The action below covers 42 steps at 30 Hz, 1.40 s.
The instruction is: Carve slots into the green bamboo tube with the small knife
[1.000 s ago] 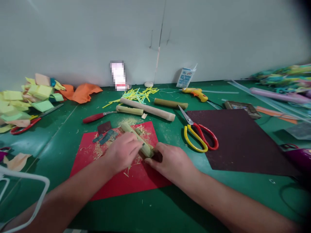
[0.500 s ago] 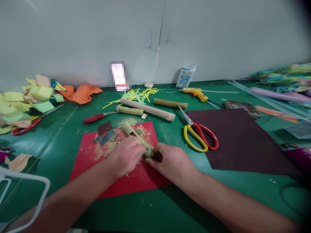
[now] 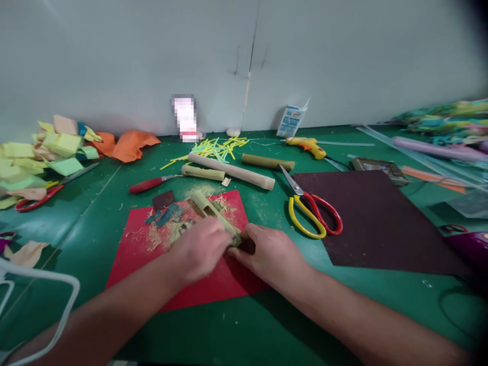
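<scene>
A pale bamboo tube [image 3: 221,217] with an opening cut in its side lies slanted over the red sheet [image 3: 198,292]. My right hand [image 3: 269,249] grips its near end between thumb and fingers. Closed and slightly blurred, my left hand [image 3: 204,246] presses against the tube close to that end; what its fingertips hold is hidden. Fine shavings [image 3: 154,238] and dark, torn scraps [image 3: 168,214] lie left of the tube.
Beyond the sheet are more bamboo tubes [image 3: 232,171], a red-handled tool [image 3: 150,184] and yellow strips [image 3: 217,148]. Scissors [image 3: 314,211] rest by a dark sheet [image 3: 366,218] on the right, with a yellow glue gun [image 3: 308,147] behind. Paper pieces [image 3: 49,152] are heaped at left.
My left hand has shifted slightly right along the tube's near end, covering the dark bit seen at its fingertips. My right hand and the tube stay in place.
</scene>
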{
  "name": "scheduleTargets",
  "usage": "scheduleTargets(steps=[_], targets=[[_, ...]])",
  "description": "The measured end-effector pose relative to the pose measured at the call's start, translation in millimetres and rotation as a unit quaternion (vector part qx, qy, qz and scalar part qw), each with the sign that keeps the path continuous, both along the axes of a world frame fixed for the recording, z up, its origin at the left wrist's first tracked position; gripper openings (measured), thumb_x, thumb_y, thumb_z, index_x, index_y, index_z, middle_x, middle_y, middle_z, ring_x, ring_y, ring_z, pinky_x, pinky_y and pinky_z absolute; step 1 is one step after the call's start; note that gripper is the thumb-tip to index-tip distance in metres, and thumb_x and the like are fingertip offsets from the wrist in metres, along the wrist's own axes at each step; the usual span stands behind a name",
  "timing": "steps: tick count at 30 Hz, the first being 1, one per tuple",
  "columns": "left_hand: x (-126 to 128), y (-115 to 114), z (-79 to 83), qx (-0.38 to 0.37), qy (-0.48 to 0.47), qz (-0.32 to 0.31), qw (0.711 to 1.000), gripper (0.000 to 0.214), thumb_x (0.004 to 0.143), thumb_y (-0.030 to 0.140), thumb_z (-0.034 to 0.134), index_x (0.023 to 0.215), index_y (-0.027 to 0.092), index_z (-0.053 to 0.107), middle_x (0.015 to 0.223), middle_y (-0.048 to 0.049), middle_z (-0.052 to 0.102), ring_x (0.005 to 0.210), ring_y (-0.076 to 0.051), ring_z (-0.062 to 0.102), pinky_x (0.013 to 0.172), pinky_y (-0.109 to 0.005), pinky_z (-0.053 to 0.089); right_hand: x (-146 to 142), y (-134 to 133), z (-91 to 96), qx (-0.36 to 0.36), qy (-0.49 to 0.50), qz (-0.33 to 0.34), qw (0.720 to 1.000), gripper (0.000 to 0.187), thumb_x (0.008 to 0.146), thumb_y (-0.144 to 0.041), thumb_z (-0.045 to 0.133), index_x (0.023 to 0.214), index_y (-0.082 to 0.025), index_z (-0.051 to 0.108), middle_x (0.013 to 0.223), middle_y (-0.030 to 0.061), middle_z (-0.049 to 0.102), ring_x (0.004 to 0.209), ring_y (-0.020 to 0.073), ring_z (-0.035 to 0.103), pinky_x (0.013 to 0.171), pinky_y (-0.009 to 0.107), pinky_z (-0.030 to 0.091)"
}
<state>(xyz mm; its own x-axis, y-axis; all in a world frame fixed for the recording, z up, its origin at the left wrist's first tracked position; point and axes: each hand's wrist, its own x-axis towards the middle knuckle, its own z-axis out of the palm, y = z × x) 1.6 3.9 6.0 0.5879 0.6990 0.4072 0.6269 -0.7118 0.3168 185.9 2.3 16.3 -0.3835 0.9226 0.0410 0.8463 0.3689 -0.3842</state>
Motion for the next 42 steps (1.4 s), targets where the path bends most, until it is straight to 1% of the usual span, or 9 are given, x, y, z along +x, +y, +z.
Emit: scheduleTargets(steps=[3, 6, 10, 13, 21, 31, 36, 40, 42], targets=[[0, 1, 1.0, 0.005, 0.014, 0.026, 1.000, 0.025, 0.092, 0.021, 0.040, 0.081, 0.015, 0.062, 0.075, -0.0050, 0.053, 0.074, -0.016, 0.049, 0.066, -0.030, 0.040, 0, 0, -0.7, -0.004, -0.004, -0.001, 1.000, 0.024, 0.074, -0.043, 0.058, 0.068, -0.021, 0.049, 0.064, -0.0020, 0.057, 0.057, 0.0127, 0.050, 0.049, 0.026, 0.026], [0, 1, 1.8, -0.021, 0.028, 0.015, 0.999, 0.025, 0.092, 0.021, 0.040, 0.082, 0.015, 0.062, 0.073, -0.0043, 0.052, 0.072, -0.015, 0.049, 0.065, -0.029, 0.040, 1, 0, -1.3, 0.002, -0.001, 0.005, 1.000, 0.021, 0.075, -0.039, 0.058, 0.068, -0.021, 0.048, 0.064, -0.0022, 0.056, 0.057, 0.0124, 0.050, 0.050, 0.026, 0.026], [-1, 1, 1.7, 0.003, 0.012, 0.034, 0.999, 0.026, 0.092, 0.022, 0.039, 0.080, 0.014, 0.061, 0.076, -0.0054, 0.053, 0.074, -0.016, 0.049, 0.068, -0.030, 0.041, 1, -1, -0.2, -0.007, -0.010, -0.001, 1.000, 0.024, 0.074, -0.042, 0.058, 0.067, -0.021, 0.048, 0.065, -0.0018, 0.056, 0.057, 0.0129, 0.050, 0.049, 0.026, 0.025], [0, 1, 1.0, -0.025, 0.037, 0.018, 0.999, 0.026, 0.092, 0.022, 0.039, 0.079, 0.015, 0.061, 0.074, -0.0046, 0.052, 0.072, -0.015, 0.050, 0.066, -0.030, 0.041, 1, -1, 1.1, -0.012, -0.003, 0.004, 1.000, 0.020, 0.074, -0.037, 0.058, 0.069, -0.021, 0.048, 0.066, -0.0020, 0.057, 0.058, 0.0126, 0.051, 0.050, 0.025, 0.026], [3, -1, 1.8, -0.021, 0.041, 0.018, 0.999, 0.027, 0.091, 0.021, 0.039, 0.076, 0.015, 0.060, 0.073, -0.0045, 0.053, 0.072, -0.016, 0.049, 0.065, -0.030, 0.040, -1, 0, 0.9, -0.011, 0.002, 0.003, 1.000, 0.019, 0.073, -0.038, 0.059, 0.071, -0.021, 0.049, 0.068, -0.0022, 0.058, 0.060, 0.0128, 0.051, 0.051, 0.025, 0.027], [-9, 14, -1.4, 0.014, -0.033, 0.054, 0.998, 0.020, 0.090, 0.020, 0.045, 0.084, 0.013, 0.063, 0.078, -0.0046, 0.053, 0.074, -0.014, 0.049, 0.069, -0.029, 0.042, 6, 0, 6.0, 0.015, -0.031, 0.001, 0.999, 0.026, 0.076, -0.047, 0.053, 0.072, -0.021, 0.049, 0.068, -0.0014, 0.056, 0.058, 0.0133, 0.048, 0.049, 0.027, 0.021], [0, 4, 0.4, 0.009, -0.010, 0.064, 0.998, 0.022, 0.090, 0.021, 0.044, 0.083, 0.014, 0.063, 0.080, -0.0052, 0.054, 0.076, -0.015, 0.050, 0.069, -0.029, 0.042, 4, -1, 2.8, 0.013, -0.020, 0.003, 1.000, 0.020, 0.077, -0.040, 0.052, 0.070, -0.021, 0.047, 0.068, -0.0018, 0.056, 0.059, 0.0131, 0.049, 0.050, 0.027, 0.023], [5, -2, 0.0, -0.018, 0.032, 0.025, 0.999, 0.023, 0.091, 0.021, 0.042, 0.083, 0.015, 0.063, 0.076, -0.0046, 0.054, 0.074, -0.016, 0.051, 0.068, -0.030, 0.042, 2, -1, -0.4, 0.010, -0.009, 0.003, 1.000, 0.015, 0.076, -0.035, 0.052, 0.072, -0.021, 0.049, 0.071, -0.0014, 0.058, 0.062, 0.0136, 0.052, 0.052, 0.027, 0.025], [3, 0, -0.4, -0.001, 0.017, 0.044, 0.999, 0.023, 0.091, 0.021, 0.042, 0.084, 0.015, 0.063, 0.078, -0.0053, 0.054, 0.076, -0.016, 0.051, 0.069, -0.030, 0.042, 1, -2, -0.2, 0.008, -0.012, -0.004, 1.000, 0.018, 0.076, -0.038, 0.053, 0.072, -0.021, 0.049, 0.071, -0.0012, 0.058, 0.062, 0.0140, 0.052, 0.051, 0.027, 0.025]])
